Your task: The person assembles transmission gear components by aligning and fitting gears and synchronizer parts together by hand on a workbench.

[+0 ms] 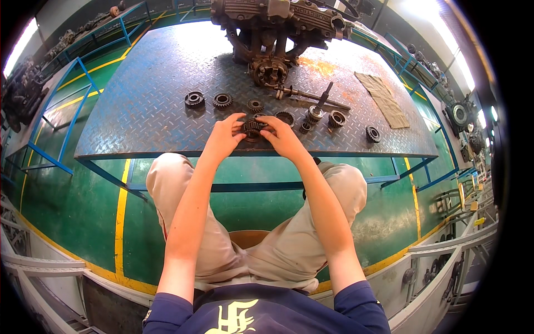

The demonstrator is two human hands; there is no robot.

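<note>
Both my hands meet over a dark toothed gear point(253, 128) near the front edge of a steel tread-plate bench point(144, 106). My left hand point(224, 136) grips the gear from the left, fingers curled over its top. My right hand point(285, 136) holds it from the right. Other loose gears lie in a row behind: two at the left point(194, 99) point(222, 100), a small one point(255, 105), a ring gear point(286, 117). More gears point(336, 118) point(372, 133) sit to the right beside a splined shaft point(311, 96).
A large dirty engine or gearbox assembly point(278, 28) stands at the bench's back. A folded cloth point(384, 97) lies at the right. Blue steel railings point(61, 111) frame the bench over a green floor with yellow lines. I sit on a stool, knees under the bench edge.
</note>
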